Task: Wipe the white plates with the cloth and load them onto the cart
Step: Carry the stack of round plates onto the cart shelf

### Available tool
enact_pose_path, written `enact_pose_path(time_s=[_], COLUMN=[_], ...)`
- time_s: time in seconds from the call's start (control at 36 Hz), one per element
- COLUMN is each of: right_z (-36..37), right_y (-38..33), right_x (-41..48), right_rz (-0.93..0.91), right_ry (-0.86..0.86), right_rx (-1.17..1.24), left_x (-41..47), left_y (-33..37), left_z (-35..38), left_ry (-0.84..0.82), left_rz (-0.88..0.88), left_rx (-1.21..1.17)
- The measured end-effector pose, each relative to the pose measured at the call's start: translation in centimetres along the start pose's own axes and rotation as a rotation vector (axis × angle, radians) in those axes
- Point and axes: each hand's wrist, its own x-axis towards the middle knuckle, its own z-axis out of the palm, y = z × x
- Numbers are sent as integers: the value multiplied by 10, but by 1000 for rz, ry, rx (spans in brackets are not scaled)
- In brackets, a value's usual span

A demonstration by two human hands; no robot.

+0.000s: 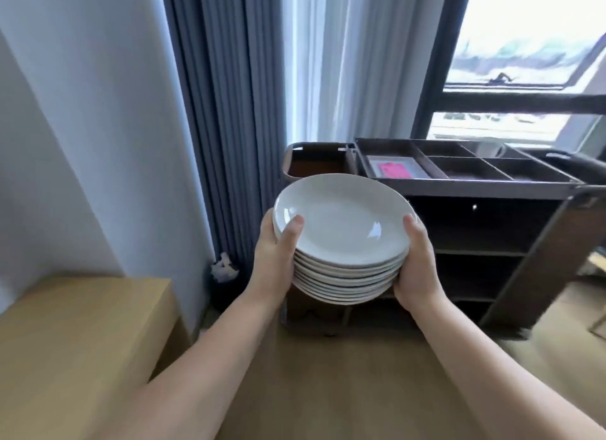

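Forearms lead to my left hand (pixel 275 252) and right hand (pixel 418 265), each gripping one side of the stack of white plates (pixel 341 223), thumbs on the top rim, held in the air just before the cart (pixel 475 183). No cloth in view; no plate that I can see on the cart's shelves. Wiping I judge done, loading of the whole stack left.
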Motion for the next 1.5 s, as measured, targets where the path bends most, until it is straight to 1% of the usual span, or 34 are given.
enact_pose_path(time_s=[0.14,0.31,0.44,0.64,0.78,0.83,0.92,1.06,1.19,1.36,1.5], right_z=[-91,-172,-216,-265,-297,-314,-344,-400,-464,-542,-577], right_y=[-20,-32,-33,-18,-12,-11,-10,-1,10,25,48], right_x=[19,39,63,95,111,117,127,144,168,206,238], right_rz=[-41,-75,-87,-147,-166,-165,-156,-135,-97,-4,28], right_ry=[130,300,411,592,679,708,714,710,597,427,370], right_rx=[-80,-141,-196,-267,-328,-333,-362,-352,-330,-301,-240], left_x=[33,67,101,154,178,184,191,198,197,197,207], left_y=[-31,-63,-90,-128,-153,-163,-178,-205,-238,-275,-307], left_z=[97,183,234,294,333,349,376,424,471,524,548], left_ry=[-120,-254,-353,-504,-603,-617,-650,-631,-570,-426,-350], left_rz=[-56,-122,-166,-152,-172,-181,-200,-229,-256,-272,-279], left_rx=[-71,-133,-160,-201,-219,-217,-231,-223,-217,-183,-142])
